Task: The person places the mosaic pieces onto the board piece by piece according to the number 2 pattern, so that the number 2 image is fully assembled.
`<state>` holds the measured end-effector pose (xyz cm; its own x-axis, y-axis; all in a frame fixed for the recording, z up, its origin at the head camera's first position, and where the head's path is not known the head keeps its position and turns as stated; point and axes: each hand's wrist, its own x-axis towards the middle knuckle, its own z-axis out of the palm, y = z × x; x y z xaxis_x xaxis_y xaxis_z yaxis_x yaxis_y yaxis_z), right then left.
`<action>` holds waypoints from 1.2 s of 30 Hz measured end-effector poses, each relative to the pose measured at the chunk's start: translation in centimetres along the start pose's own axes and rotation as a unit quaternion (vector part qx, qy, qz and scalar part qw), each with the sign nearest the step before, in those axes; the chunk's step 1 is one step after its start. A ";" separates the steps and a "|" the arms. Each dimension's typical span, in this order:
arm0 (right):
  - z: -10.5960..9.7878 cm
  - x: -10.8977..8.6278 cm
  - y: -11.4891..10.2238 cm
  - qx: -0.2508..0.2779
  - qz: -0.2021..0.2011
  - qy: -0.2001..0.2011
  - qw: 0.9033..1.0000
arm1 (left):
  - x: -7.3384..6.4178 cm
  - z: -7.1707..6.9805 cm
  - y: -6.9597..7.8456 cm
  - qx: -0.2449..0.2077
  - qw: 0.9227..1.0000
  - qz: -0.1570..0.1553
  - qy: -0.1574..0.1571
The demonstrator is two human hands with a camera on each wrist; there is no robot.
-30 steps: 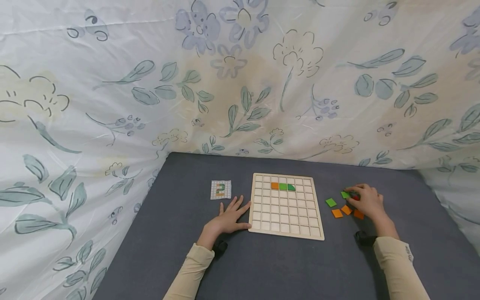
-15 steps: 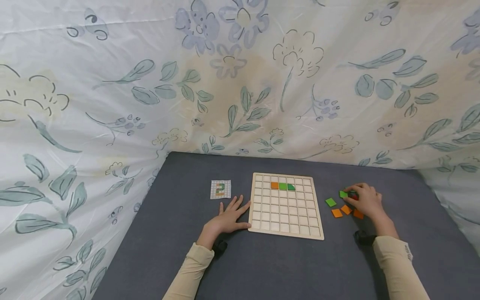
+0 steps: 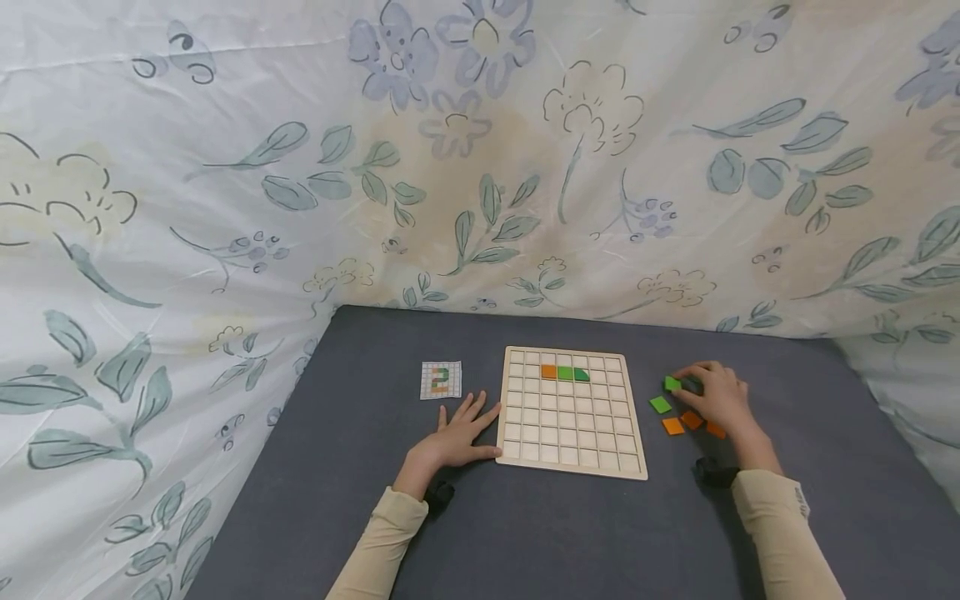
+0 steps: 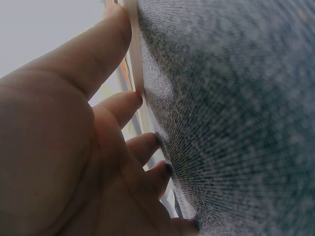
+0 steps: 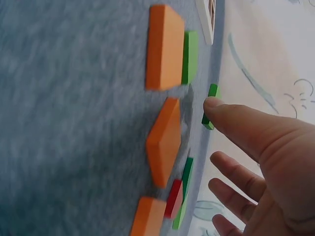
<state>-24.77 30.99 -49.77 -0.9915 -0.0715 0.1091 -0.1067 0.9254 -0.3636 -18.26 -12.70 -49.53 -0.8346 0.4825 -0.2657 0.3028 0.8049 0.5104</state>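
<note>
Carefully pinches a green tile (image 3: 672, 383) between fingers of the right hand (image 3: 717, 396), and rests spread fingers of the left hand (image 3: 453, 440) against the wooden board (image 3: 551, 436), probably to steady it

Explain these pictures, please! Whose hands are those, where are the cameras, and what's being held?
No robot: just a person's bare left hand and right hand. The wide view comes from a camera worn on the head; the close-ups come from cameras on the wrists. On the dark table lie a grid board with three tiles in its squares, a pattern card, and loose tiles in orange, green and red. The right hand has a green tile in its grip. The left hand touches the board's edge.
</note>
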 end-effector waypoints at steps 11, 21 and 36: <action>0.8 0.4 -1.5 0.005 -0.022 -0.015 1.000 | 0.0 -0.1 0.1 0.001 1.000 -0.002 0.000; 0.8 0.4 -3.0 0.017 -0.036 -0.019 0.999 | 0.0 0.0 0.1 -0.001 1.000 -0.001 0.003; 1.3 0.5 -4.8 0.021 -0.070 -0.002 0.997 | -0.1 -0.1 0.2 0.000 1.000 -0.002 0.004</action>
<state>-24.81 26.03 -49.17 -0.9668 -0.2014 0.1576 -0.2478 0.8899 -0.3830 -18.18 -12.59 -49.36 -0.8393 0.4768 -0.2613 0.2994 0.8065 0.5099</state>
